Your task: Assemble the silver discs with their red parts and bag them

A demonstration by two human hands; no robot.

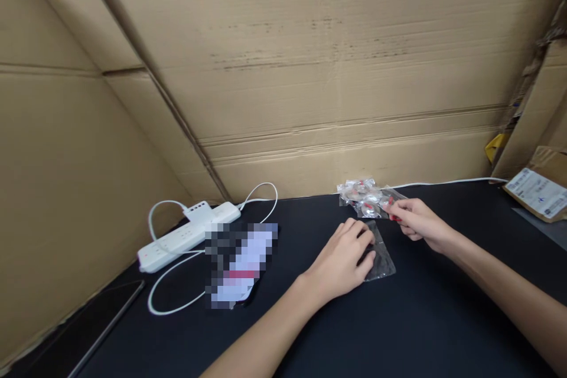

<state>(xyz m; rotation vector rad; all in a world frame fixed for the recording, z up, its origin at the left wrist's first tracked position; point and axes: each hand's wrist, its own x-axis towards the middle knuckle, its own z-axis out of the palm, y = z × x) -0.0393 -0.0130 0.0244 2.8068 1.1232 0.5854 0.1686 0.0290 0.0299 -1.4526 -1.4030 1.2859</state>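
My left hand (345, 260) rests on a clear plastic bag (383, 260) lying flat on the black table (420, 319), its fingers curled down onto the bag's left part. My right hand (419, 223) pinches a small red piece (392, 217) between thumb and fingers, just right of a pile of small clear packets (361, 196) holding rings with red parts. The pile lies near the cardboard back wall, above the flat bag.
A white power strip (186, 235) with a white cable (170, 298) lies at the left. A pixelated object (241, 263) sits beside it. A dark flat panel (95, 322) lies at the far left. Cardboard walls (310, 71) enclose the table; a labelled parcel (538, 192) sits at the right.
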